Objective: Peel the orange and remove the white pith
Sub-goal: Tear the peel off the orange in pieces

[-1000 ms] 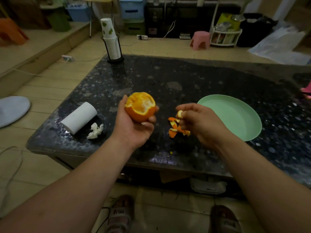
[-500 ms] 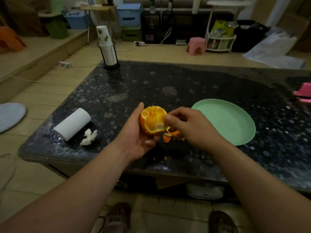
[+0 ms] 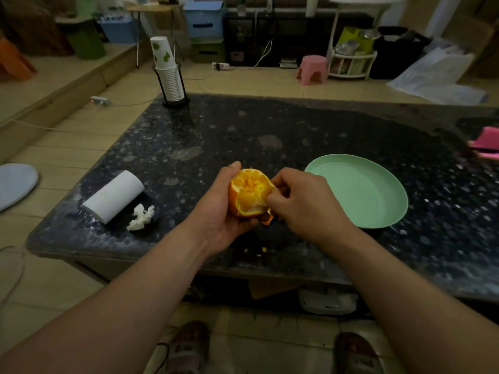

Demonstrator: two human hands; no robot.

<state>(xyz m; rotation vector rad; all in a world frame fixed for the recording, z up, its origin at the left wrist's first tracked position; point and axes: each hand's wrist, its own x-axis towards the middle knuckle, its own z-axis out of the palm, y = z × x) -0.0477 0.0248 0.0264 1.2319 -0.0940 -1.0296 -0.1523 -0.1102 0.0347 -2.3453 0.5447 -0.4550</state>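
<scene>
- The orange (image 3: 249, 194), round and part-peeled, is held above the near edge of the table (image 3: 270, 125). Its bared top, with radiating segments and white strands, faces up.
- The left hand (image 3: 218, 211) cups it from the left, and the right hand (image 3: 305, 203) pinches its right side.
- A smooth, shallow green plate (image 3: 359, 190) lies just right of the hands.
- A peel scrap (image 3: 268, 220) shows beneath them.

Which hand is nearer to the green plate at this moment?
Right. The right hand pinches at the orange just beside the green plate, off its left rim. The left hand cups the orange from the opposite side, farther from the plate.
</scene>
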